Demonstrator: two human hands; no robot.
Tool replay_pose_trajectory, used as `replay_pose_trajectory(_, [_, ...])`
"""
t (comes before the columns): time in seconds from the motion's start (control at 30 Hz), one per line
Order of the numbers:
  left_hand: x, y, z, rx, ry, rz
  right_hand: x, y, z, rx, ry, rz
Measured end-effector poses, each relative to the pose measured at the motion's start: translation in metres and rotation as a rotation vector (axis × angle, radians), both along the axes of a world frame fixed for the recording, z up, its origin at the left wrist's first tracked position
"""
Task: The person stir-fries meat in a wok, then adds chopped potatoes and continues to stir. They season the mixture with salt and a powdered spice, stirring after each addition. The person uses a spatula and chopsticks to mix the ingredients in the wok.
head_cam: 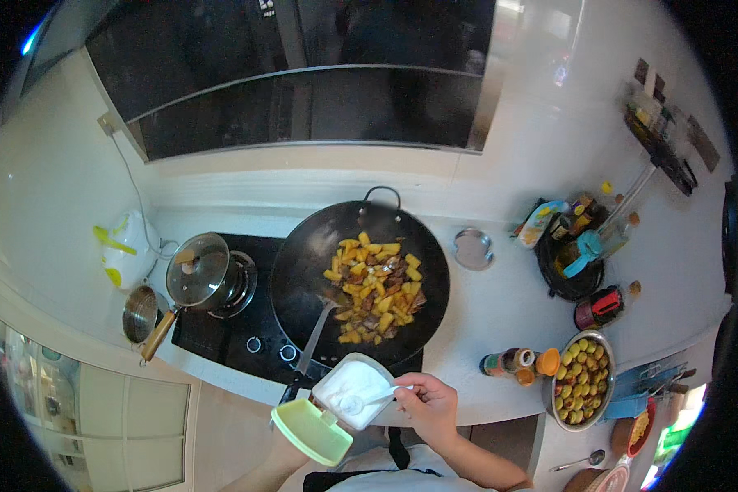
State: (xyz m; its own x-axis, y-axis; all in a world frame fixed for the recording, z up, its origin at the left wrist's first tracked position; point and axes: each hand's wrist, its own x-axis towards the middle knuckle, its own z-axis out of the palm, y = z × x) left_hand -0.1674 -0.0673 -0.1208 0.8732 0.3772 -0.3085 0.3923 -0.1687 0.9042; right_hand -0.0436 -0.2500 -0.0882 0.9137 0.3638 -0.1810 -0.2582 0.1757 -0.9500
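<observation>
My right hand [429, 406] pinches the handle of a small white spoon [375, 398], whose bowl rests in white powder inside a clear plastic seasoning box [360, 375]. The box's pale green lid [312, 432] is flipped back. My left hand [286, 446] holds the box from below, its fingers mostly hidden by box and lid. Just beyond the box, a large black wok [307, 246] stands on the gas hob and holds yellow potato chunks [384, 304] with brown meat pieces. A metal spatula [317, 335] leans in the wok, its handle towards me.
Left of the wok, a lidded saucepan [198, 270] sits on the hob [240, 332], with a smaller metal pot [140, 313] beside it. On the right counter stand seasoning jars [498, 363], a metal bowl of small green fruits [581, 381], a black rack of bottles [569, 270] and a ladle [581, 460].
</observation>
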Motion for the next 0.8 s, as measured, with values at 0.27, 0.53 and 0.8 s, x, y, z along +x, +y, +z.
replay_pose_trajectory(0.27, [-0.01,0.029,-0.005,0.227,-0.244,-0.087,0.008,0.027,-0.004,-0.454,-0.216,0.266])
replay_pose_trajectory(0.53, [-0.012,0.036,-0.06,-0.493,-0.021,0.257,0.011,0.024,0.025,-0.555,-0.702,0.302])
replay_pose_trajectory(0.8, [0.011,0.036,-0.001,-0.351,-0.149,0.054,0.013,0.028,0.029,-0.441,-1.046,0.294])
